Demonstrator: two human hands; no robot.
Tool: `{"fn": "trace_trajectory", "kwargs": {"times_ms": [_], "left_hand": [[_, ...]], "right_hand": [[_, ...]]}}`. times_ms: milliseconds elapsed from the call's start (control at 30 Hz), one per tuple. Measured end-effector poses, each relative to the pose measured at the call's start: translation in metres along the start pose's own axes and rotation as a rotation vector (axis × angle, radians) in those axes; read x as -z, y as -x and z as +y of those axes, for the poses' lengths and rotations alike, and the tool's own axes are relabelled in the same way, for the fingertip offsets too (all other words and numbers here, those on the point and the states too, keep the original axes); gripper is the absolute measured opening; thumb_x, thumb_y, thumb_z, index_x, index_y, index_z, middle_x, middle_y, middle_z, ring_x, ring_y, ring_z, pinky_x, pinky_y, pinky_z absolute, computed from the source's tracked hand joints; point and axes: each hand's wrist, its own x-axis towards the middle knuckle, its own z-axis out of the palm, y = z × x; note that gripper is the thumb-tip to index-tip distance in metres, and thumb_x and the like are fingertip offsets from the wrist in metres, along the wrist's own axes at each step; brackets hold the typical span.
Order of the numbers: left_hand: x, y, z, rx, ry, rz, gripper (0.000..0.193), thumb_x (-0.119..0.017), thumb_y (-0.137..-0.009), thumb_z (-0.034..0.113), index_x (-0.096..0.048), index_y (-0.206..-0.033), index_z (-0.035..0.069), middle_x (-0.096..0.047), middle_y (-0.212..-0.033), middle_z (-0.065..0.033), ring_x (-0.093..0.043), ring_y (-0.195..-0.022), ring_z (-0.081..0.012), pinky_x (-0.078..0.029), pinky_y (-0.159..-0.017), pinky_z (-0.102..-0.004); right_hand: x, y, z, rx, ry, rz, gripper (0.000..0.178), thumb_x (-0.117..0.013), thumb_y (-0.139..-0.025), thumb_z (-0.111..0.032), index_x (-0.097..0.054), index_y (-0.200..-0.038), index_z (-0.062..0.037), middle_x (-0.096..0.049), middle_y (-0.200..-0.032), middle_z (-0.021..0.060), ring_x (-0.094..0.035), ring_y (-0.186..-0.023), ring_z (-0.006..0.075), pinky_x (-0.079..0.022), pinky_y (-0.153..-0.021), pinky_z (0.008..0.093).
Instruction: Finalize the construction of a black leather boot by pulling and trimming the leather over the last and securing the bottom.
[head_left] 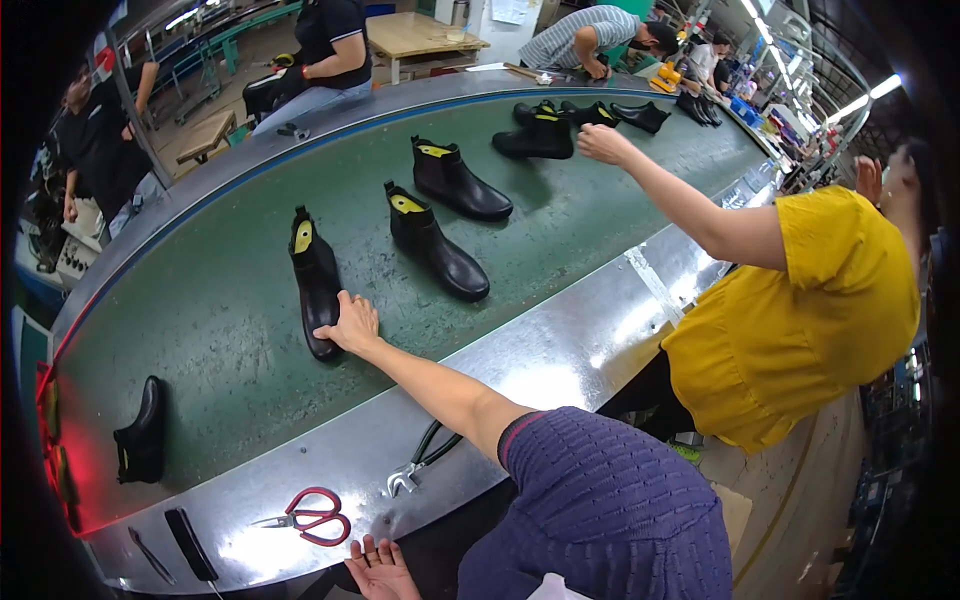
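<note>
A black ankle boot (316,283) with a yellow insole stands on the green conveyor belt (230,390), its toe toward me. My right hand (355,323) grips its front from the right side, thumb over the toe. At the bottom edge, near the metal rim, my left hand (382,572) is open with the palm up and holds nothing. Just above it lie red-handled scissors (318,517). To the right of the gripped boot stand two similar boots, one nearer (437,247) and one farther (460,182).
Another boot (143,432) stands at the belt's left end. A metal tool with dark handles (408,477) and a black bar-like tool (190,545) lie on the metal rim (560,370). A person in yellow (810,310) reaches over the belt on the right, near a boot (535,140).
</note>
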Motion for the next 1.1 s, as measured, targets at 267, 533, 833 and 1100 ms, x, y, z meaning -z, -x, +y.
{"fn": "trace_trajectory", "kwargs": {"times_ms": [267,533,833,1100], "left_hand": [[-0.005,-0.010,-0.008,0.025,-0.155,0.039,0.042,-0.044,-0.099,0.036,-0.053,-0.124,0.004,-0.058,-0.124,-0.0147,-0.054,-0.116,-0.0338,-0.036,-0.106,-0.0491],[0.028,0.026,-0.018,0.057,-0.155,0.091,0.044,-0.041,-0.100,0.042,-0.057,-0.123,0.008,-0.059,-0.125,-0.0124,-0.054,-0.115,-0.0328,-0.038,-0.105,-0.0491],[0.042,0.043,-0.041,0.012,-0.072,0.267,0.038,-0.045,-0.099,0.043,-0.059,-0.118,0.014,-0.060,-0.121,-0.0104,-0.059,-0.101,-0.0302,-0.048,-0.092,-0.0480],[-0.009,0.034,-0.053,-0.095,-0.038,0.212,0.042,-0.036,-0.103,0.037,-0.054,-0.122,0.004,-0.059,-0.121,-0.0174,-0.059,-0.106,-0.0353,-0.045,-0.098,-0.0478]], "right_hand": [[-0.001,-0.006,0.003,0.017,-0.030,0.019,0.078,-0.085,-0.061,-0.036,-0.046,-0.121,-0.0047,-0.054,-0.118,0.0200,-0.049,-0.118,0.0381,-0.041,-0.097,0.0476],[0.002,-0.016,0.019,-0.003,-0.177,0.008,0.072,-0.085,-0.063,-0.035,-0.051,-0.121,-0.0091,-0.058,-0.118,0.0180,-0.053,-0.115,0.0357,-0.044,-0.096,0.0437],[-0.007,-0.039,0.049,0.141,-0.277,-0.021,0.060,-0.087,-0.059,-0.025,-0.059,-0.109,-0.0049,-0.066,-0.091,0.0122,-0.064,-0.084,0.0247,-0.051,-0.077,0.0379],[0.019,-0.056,0.067,0.106,-0.316,-0.143,0.054,-0.081,-0.068,-0.027,-0.064,-0.117,-0.0107,-0.070,-0.085,0.0081,-0.066,-0.077,0.0185,-0.052,-0.072,0.0338]]}}
